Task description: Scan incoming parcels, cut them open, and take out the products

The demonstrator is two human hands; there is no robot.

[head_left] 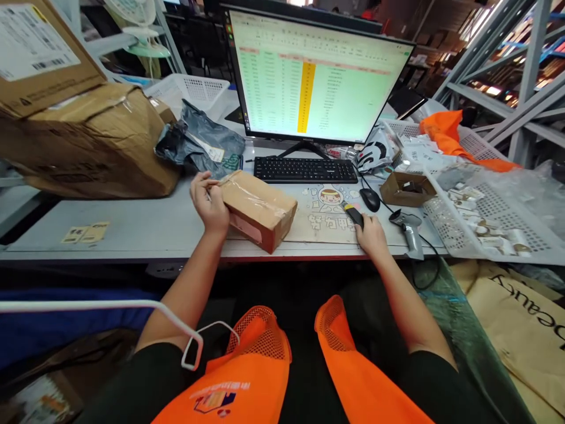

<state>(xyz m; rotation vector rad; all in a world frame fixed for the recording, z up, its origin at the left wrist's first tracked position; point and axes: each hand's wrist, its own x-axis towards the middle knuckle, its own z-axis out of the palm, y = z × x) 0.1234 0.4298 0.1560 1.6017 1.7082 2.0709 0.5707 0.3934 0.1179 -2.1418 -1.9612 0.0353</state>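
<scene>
A taped brown cardboard box (265, 203) stands at the front of the desk, slightly tilted. My left hand (209, 203) grips its left end, fingers curled over the far corner. On the right, my right hand (372, 234) is closed round a black and yellow box cutter (353, 213), which points toward the monitor over the printed desk mat (311, 222). Whether its blade is out I cannot tell. Behind the box lies a grey plastic mailing bag (203, 138).
A monitor (318, 76) and keyboard (304, 169) stand behind. A mouse (369, 199), a small open box (406, 188), a barcode scanner (409, 232) and a white basket (489, 218) of small items are at right. A large carton (97, 141) fills the left.
</scene>
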